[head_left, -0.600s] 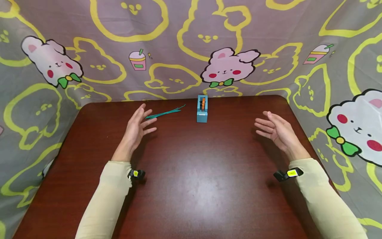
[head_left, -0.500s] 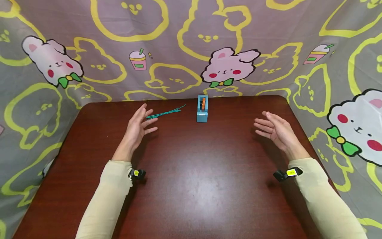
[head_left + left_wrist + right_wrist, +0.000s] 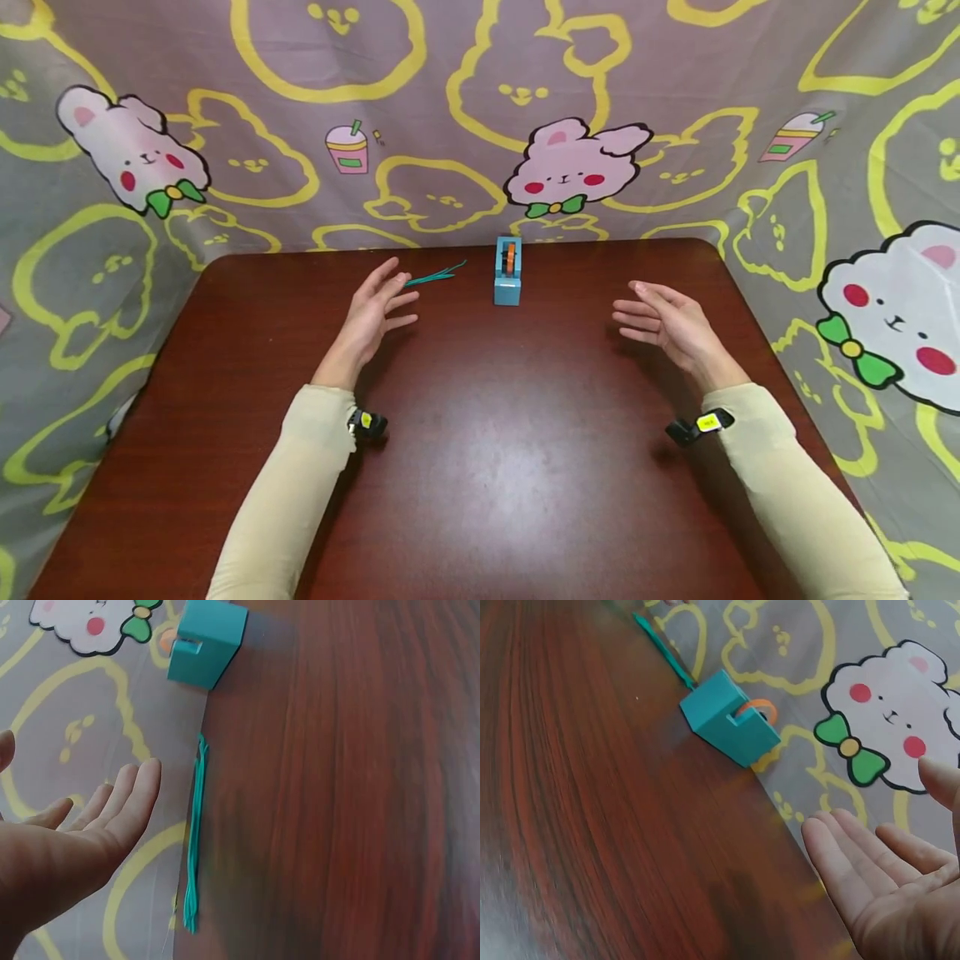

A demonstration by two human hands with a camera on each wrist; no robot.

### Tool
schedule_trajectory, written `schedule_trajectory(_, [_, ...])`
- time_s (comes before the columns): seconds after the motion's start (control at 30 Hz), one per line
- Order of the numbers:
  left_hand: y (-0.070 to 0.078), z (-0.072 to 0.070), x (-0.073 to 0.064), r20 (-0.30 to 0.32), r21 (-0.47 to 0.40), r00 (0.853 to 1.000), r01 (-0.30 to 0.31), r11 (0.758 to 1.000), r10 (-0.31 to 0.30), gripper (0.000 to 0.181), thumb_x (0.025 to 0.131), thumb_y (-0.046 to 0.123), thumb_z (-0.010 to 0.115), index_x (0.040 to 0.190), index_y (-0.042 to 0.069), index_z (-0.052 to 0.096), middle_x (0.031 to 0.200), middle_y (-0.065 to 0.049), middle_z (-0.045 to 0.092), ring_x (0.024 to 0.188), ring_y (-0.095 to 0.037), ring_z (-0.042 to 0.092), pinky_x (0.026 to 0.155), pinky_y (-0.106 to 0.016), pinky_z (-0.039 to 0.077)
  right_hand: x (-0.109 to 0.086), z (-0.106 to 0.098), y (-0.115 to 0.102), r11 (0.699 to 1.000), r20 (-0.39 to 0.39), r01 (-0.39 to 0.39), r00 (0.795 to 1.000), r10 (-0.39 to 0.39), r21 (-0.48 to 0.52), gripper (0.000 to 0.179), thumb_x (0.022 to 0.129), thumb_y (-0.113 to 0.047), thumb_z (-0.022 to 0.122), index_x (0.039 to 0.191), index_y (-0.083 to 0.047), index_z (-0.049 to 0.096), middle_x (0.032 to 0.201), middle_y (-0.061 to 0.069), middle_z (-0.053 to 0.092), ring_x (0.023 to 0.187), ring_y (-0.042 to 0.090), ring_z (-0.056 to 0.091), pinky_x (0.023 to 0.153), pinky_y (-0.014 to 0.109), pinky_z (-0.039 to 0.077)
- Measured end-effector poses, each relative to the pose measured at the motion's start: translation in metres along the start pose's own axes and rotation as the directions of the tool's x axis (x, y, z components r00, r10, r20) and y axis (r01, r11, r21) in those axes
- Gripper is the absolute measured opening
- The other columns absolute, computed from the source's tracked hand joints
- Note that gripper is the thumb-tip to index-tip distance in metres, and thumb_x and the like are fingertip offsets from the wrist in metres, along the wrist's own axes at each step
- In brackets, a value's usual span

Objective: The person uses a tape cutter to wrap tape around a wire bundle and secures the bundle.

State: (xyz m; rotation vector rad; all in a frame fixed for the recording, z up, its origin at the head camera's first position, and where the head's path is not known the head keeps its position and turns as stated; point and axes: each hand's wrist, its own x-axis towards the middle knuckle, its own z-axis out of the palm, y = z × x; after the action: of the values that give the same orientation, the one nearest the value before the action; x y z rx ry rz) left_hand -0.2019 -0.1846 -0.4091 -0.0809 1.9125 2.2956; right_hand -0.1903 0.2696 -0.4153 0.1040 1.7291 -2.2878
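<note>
"Down at the near side, two pale sleeves [image 3: 277, 500] reach in over the brown table [image 3: 495, 450], and there's a black device [image 3: 367, 423] on the left wrist!"

"Its twin [image 3: 699, 426] sits on the right. Up to the hands, then?"

"Left hand [image 3: 367, 318] first: fingers spread, gripping nothing, palm turned inward above the wood. Right hand [image 3: 675, 327] mirrors it, fingers loosely extended, thumb uppermost, and it's holding nothing either!"

"What's closest to them?"

"For the left, the teal strings [image 3: 437, 275]! From the head they run out from behind its fingers, but the left wrist view shows clear space between. A slim bundle, lying along the far part of the table."

"And the dispenser [image 3: 507, 292]?"

"Right of the strings, apart from them, upright by the far edge, between the two hands and touched by neither. Blue body, orange wheel [image 3: 511, 257] showing in its slot!"

"Behind it all?"

"A grey cloth [image 3: 442, 83] with yellow outlines and white rabbit faces!"
</note>
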Motion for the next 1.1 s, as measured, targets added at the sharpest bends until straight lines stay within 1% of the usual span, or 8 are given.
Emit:
schedule_trajectory(0.13, [-0.006, 0.016, 0.013, 0.019, 0.001, 1.000, 0.005, 1.000, -0.005, 0.059, 0.104, 0.023, 0.057, 0.158, 0.019, 0.033, 0.153, -0.017, 0.041, 0.130, -0.039, 0.050, 0.097, -0.054, 0.049, 0.005, 0.010, 0.003, 0.999, -0.011, -0.013, 1.000, 0.013, -0.042, 0.041, 0.099, -0.028, 0.066, 0.135, -0.010, 0.055, 0.113, 0.012, 0.073, 0.102, 0.025, 0.071, 0.082, 0.041, 0.057])
schedule_trajectory(0.33, [-0.014, 0.039, 0.033, 0.056, -0.002, 0.998, 0.015, 1.000, -0.015, 0.060, 0.102, 0.020, 0.059, 0.157, 0.017, 0.034, 0.153, -0.024, 0.038, 0.134, -0.046, 0.043, 0.100, -0.061, 0.042, 0.015, 0.023, 0.009, 0.998, 0.005, -0.032, 0.999, 0.032, -0.049, 0.040, 0.099, -0.029, 0.067, 0.133, -0.011, 0.055, 0.110, 0.011, 0.074, 0.099, 0.026, 0.072, 0.082, 0.041, 0.057])
schedule_trajectory(0.47, [-0.020, 0.053, 0.046, 0.047, 0.016, 0.999, 0.026, 1.000, -0.026, 0.061, 0.101, 0.020, 0.061, 0.156, 0.018, 0.036, 0.151, -0.023, 0.042, 0.135, -0.045, 0.043, 0.101, -0.062, 0.041, 0.021, 0.032, 0.015, 0.997, 0.014, -0.048, 0.999, 0.049, -0.052, 0.039, 0.099, -0.029, 0.067, 0.132, -0.011, 0.056, 0.110, 0.011, 0.074, 0.101, 0.029, 0.071, 0.082, 0.042, 0.057])
schedule_trajectory(0.6, [-0.026, 0.064, 0.056, 0.045, 0.039, 0.998, 0.036, 0.999, -0.038, 0.061, 0.100, 0.020, 0.063, 0.156, 0.020, 0.038, 0.147, -0.019, 0.046, 0.134, -0.043, 0.045, 0.101, -0.060, 0.043, 0.025, 0.042, 0.018, 0.996, 0.019, -0.064, 0.998, 0.066, -0.070, 0.044, 0.099, -0.031, 0.067, 0.135, -0.010, 0.055, 0.111, 0.013, 0.073, 0.105, 0.032, 0.070, 0.083, 0.044, 0.056])
schedule_trajectory(0.7, [-0.029, 0.071, 0.062, 0.053, 0.042, 0.998, 0.034, 0.999, -0.036, 0.060, 0.100, 0.019, 0.063, 0.155, 0.020, 0.039, 0.145, -0.017, 0.048, 0.134, -0.043, 0.045, 0.100, -0.061, 0.043, 0.031, 0.050, 0.022, 0.993, 0.022, -0.076, 0.997, 0.079, -0.087, 0.050, 0.098, -0.033, 0.067, 0.140, -0.008, 0.052, 0.113, 0.014, 0.073, 0.106, 0.032, 0.069, 0.085, 0.045, 0.055])
schedule_trajectory(0.9, [-0.032, 0.083, 0.070, 0.078, 0.060, 0.997, 0.018, 0.998, -0.023, 0.060, 0.100, 0.021, 0.063, 0.155, 0.020, 0.039, 0.143, -0.017, 0.050, 0.133, -0.043, 0.046, 0.098, -0.060, 0.045, 0.043, 0.062, 0.027, 0.991, 0.017, -0.094, 0.995, 0.096, -0.091, 0.065, 0.097, -0.035, 0.069, 0.148, -0.004, 0.044, 0.114, 0.016, 0.072, 0.104, 0.030, 0.070, 0.087, 0.047, 0.054])
schedule_trajectory(1.0, [-0.035, 0.087, 0.075, 0.087, 0.080, 0.996, 0.026, 0.996, -0.033, 0.061, 0.101, 0.021, 0.062, 0.156, 0.018, 0.037, 0.143, -0.016, 0.049, 0.133, -0.042, 0.046, 0.098, -0.059, 0.046, 0.048, 0.069, 0.029, 0.991, 0.020, -0.097, 0.995, 0.100, -0.095, 0.067, 0.098, -0.035, 0.068, 0.150, -0.002, 0.041, 0.113, 0.016, 0.072, 0.102, 0.029, 0.071, 0.085, 0.046, 0.055])
schedule_trajectory(1.1, [-0.038, 0.091, 0.079, 0.082, 0.097, 0.995, 0.042, 0.994, -0.050, 0.061, 0.101, 0.021, 0.062, 0.156, 0.018, 0.037, 0.143, -0.015, 0.050, 0.131, -0.040, 0.049, 0.096, -0.057, 0.048, 0.054, 0.076, 0.032, 0.989, 0.023, -0.104, 0.994, 0.107, -0.106, 0.067, 0.098, -0.035, 0.067, 0.150, -0.003, 0.042, 0.114, 0.016, 0.072, 0.101, 0.028, 0.071, 0.084, 0.045, 0.056])
